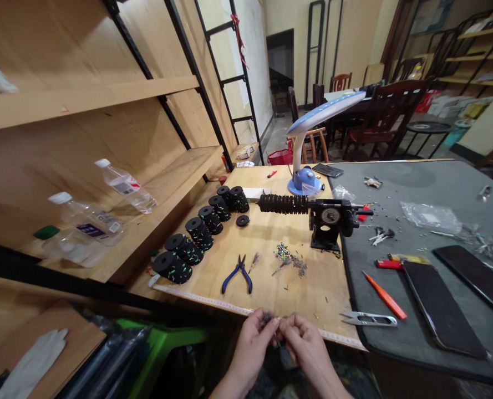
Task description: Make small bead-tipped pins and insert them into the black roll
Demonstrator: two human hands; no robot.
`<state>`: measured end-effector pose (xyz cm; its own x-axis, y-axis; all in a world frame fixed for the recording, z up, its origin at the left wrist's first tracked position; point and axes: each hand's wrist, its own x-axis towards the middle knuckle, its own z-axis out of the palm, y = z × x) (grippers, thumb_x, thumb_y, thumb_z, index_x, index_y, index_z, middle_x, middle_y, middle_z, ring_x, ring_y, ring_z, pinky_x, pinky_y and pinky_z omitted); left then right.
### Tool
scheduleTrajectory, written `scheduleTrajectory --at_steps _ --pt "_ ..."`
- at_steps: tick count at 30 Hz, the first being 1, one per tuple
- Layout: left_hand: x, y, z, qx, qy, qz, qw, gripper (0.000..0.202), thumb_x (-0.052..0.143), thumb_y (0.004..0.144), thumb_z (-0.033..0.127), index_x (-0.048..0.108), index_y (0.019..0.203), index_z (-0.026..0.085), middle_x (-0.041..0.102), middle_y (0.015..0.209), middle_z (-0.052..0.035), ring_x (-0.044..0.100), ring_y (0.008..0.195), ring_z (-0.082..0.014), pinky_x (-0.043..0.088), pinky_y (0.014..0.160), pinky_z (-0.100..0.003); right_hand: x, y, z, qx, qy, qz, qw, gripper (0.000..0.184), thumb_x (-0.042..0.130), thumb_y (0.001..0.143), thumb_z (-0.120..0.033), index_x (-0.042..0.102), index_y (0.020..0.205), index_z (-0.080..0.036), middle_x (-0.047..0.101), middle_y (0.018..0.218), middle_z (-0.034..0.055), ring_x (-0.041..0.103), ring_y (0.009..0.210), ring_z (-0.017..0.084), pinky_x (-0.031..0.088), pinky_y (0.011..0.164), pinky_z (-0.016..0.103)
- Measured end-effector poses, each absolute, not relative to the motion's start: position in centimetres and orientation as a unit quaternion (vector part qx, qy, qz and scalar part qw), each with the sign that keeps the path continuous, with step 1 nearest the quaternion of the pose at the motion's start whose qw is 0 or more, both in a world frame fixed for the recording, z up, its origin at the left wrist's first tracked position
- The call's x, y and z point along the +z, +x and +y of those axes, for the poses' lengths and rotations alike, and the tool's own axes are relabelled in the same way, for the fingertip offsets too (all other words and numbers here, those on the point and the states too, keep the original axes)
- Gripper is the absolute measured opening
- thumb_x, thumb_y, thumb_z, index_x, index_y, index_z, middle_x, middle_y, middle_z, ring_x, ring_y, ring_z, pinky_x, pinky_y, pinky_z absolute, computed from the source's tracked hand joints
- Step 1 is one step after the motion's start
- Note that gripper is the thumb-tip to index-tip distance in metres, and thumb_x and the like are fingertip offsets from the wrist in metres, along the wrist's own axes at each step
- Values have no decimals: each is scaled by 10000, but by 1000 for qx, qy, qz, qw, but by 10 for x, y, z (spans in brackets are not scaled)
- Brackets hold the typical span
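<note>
My left hand [252, 344] and my right hand [305, 344] meet at the near edge of the wooden board [271, 277], fingertips pinched together on a small dark piece [268, 317] with thin strands. It is too small to name. Just beyond the hands a measuring tape [213, 300] lies along the board's edge. Blue-handled pliers [238, 272] and a pile of tiny coloured bits [290, 257] lie farther up the board. A black winding machine [327, 221] with a loaded spindle [283, 203] stands at the board's right side.
Several black spools [198, 233] form a row on the left. Thread snips [369, 318], an orange cutter [384, 296], a red lighter [388, 264] and two dark phones [441, 307] lie on the grey mat. A blue desk lamp [306, 177] stands behind. Plastic bottles [125, 185] lie on the shelf.
</note>
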<state>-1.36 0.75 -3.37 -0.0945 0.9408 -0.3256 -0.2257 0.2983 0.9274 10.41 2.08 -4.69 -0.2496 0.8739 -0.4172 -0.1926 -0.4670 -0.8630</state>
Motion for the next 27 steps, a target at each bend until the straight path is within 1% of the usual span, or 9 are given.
scheduleTrajectory --at_steps 3,6,10,17,21,27 --pt "-30 -14 7 479 356 555 580 381 733 685 492 547 693 159 556 571 29 493 534 -107 385 518 -215 -48 105 22 700 -472 -361 396 485 647 622 -662 480 603 -207 514 425 -66 263 315 40 152 360 195" --pt "-31 -13 6 466 380 555 575 385 714 707 499 526 687 163 539 561 34 483 527 -103 384 522 -216 -48 107 23 697 -468 -368 399 498 657 612 -671 490 659 -204 548 455 -61 293 317 41 168 362 189" --pt "-34 -12 5 463 394 547 576 369 698 730 488 521 697 166 521 572 41 476 532 -100 379 525 -213 -47 107 24 704 -462 -370 392 520 662 615 -669 521 757 -189 485 398 -98 283 311 46 162 363 183" --pt "-31 -12 4 452 403 543 582 337 701 735 466 553 721 164 547 558 32 490 523 -108 374 530 -217 -50 111 29 701 -456 -347 425 502 664 635 -669 504 685 -196 345 313 -136 222 313 47 137 381 188" --pt "-35 -13 3 449 403 536 590 280 683 760 413 557 749 164 559 565 29 496 533 -110 388 546 -220 -52 115 30 688 -468 -343 436 502 667 640 -670 489 675 -202 312 326 -144 206 324 45 126 381 189" --pt "-35 -11 4 447 395 540 594 182 646 768 313 544 729 167 563 565 25 492 525 -111 385 533 -218 -50 115 30 698 -456 -332 441 531 679 596 -694 449 648 -218 245 370 -163 163 342 34 102 371 182"
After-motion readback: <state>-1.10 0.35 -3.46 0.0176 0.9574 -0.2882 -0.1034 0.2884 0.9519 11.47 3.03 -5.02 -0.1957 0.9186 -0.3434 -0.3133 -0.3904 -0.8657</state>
